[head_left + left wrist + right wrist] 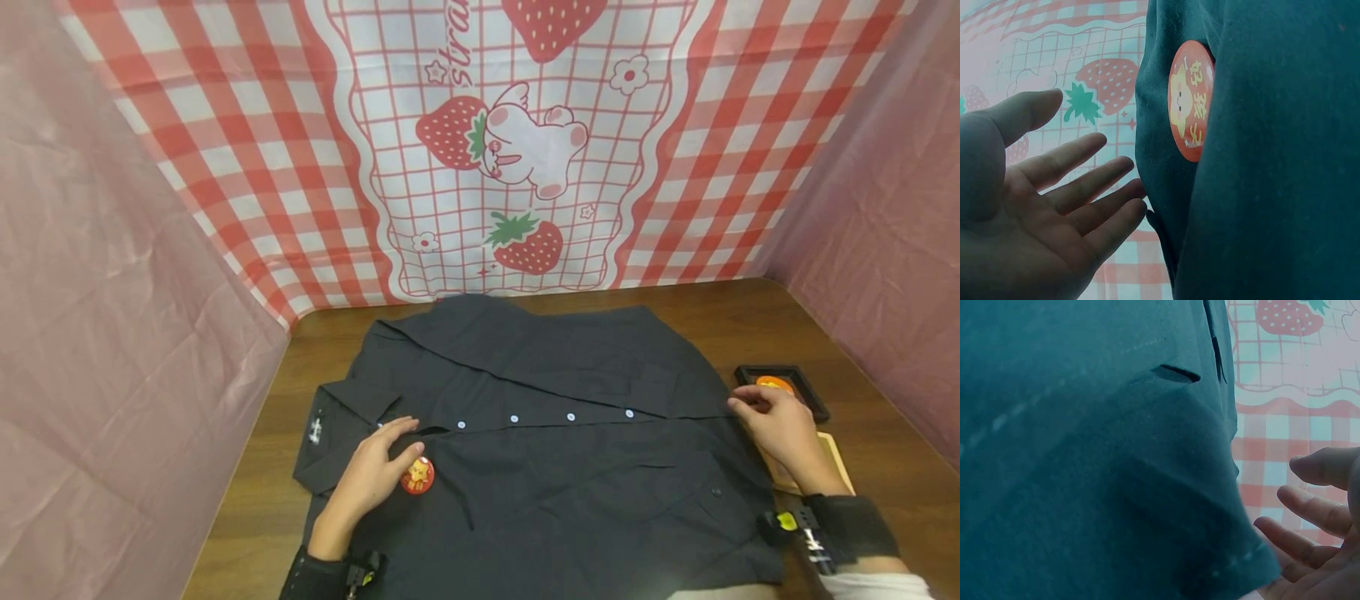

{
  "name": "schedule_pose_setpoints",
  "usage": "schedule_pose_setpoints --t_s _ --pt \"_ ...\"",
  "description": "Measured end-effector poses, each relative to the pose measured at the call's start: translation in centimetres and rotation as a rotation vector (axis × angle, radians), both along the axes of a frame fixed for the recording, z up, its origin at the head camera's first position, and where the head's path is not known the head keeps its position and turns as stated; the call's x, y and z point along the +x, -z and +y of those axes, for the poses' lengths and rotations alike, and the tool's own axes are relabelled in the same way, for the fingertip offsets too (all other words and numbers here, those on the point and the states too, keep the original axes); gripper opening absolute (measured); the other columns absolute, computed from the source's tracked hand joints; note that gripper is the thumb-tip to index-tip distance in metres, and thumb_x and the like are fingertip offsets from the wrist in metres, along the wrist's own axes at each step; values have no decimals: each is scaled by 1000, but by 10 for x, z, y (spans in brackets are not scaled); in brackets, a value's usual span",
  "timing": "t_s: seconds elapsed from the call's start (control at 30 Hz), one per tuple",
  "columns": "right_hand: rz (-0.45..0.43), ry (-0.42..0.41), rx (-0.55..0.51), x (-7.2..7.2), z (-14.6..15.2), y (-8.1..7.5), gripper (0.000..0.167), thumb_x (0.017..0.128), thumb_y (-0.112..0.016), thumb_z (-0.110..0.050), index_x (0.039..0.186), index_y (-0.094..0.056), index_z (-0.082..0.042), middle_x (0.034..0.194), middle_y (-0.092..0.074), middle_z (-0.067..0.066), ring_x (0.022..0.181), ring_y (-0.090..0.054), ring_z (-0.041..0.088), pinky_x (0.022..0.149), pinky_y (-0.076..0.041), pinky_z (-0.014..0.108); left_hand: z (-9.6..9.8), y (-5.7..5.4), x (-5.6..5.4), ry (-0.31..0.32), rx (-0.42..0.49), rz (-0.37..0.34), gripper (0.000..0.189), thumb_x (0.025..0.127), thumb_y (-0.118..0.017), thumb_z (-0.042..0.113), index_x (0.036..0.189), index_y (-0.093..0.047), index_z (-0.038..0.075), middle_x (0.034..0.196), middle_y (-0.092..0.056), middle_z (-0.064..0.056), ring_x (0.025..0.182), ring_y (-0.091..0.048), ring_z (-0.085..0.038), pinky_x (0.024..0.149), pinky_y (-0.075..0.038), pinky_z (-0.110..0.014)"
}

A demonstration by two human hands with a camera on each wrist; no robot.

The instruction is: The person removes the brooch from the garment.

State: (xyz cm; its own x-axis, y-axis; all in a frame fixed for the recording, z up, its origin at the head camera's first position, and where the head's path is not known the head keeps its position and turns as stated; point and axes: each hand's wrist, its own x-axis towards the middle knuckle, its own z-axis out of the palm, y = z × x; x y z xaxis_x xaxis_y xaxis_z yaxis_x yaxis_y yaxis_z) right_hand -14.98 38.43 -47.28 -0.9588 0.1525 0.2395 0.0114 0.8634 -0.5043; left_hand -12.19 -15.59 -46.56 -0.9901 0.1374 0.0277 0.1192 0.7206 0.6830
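A dark button-up shirt (540, 492) lies spread over the table, its collar to the left and white buttons along the front placket. A round red badge (417, 476) with a yellow cartoon figure sits on the shirt's chest; it shows again in the left wrist view, the badge (1188, 103) partly covered by a fold. Beside that badge, my left hand (369, 477) hovers over the shirt near the collar, fingers extended and holding nothing. My right hand (780, 429) is at the shirt's right edge, fingers loosely bent and apart in the right wrist view, nothing between them.
At the right, a black tray (819, 406) contains an orange round badge (776, 383). Just in front of it lies a light wooden tray (837, 458), partly hidden by my right arm. A checkered strawberry cloth (300, 167) hangs behind the table, with pink curtains on both sides.
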Motion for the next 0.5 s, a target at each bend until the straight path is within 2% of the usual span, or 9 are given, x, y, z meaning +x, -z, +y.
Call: schedule_pose_setpoints --t_s 0.1,0.17,0.27,0.37,0.5 --pt "2 -2 0 0 0 -1 23 90 -68 -18 101 -70 2 89 -69 23 71 -55 8 63 -42 33 0 -1 -1 11 -4 12 43 92 -65 24 131 -60 7 138 -58 -14 133 -50 -35 111 -36 -55" --pt "2 -6 0 0 -1 -1 25 91 -67 -20 102 -70 2 91 -70 24 72 -59 15 62 -43 32 1 -1 -2 18 -8 20 43 92 -65 24 131 -60 7 138 -58 -14 132 -50 -35 110 -36 -55" --pt "3 -17 -6 0 -3 -2 29 93 -65 -23 103 -69 4 93 -70 26 75 -64 26 62 -46 35 1 0 -3 17 -3 18 44 92 -65 25 132 -59 8 139 -57 -14 133 -50 -35 111 -36 -55" --pt "5 -20 -6 0 -6 -2 32 94 -63 -26 103 -68 4 92 -70 26 78 -65 32 63 -47 38 1 0 -3 21 0 18 44 92 -65 25 132 -59 7 140 -57 -15 133 -49 -35 111 -36 -55" --pt "27 -14 -5 0 -10 -4 32 95 -63 -27 103 -69 4 91 -70 24 74 -63 22 62 -45 33 2 0 -2 24 -4 12 43 93 -64 24 130 -60 2 141 -55 -16 134 -48 -37 111 -36 -55"
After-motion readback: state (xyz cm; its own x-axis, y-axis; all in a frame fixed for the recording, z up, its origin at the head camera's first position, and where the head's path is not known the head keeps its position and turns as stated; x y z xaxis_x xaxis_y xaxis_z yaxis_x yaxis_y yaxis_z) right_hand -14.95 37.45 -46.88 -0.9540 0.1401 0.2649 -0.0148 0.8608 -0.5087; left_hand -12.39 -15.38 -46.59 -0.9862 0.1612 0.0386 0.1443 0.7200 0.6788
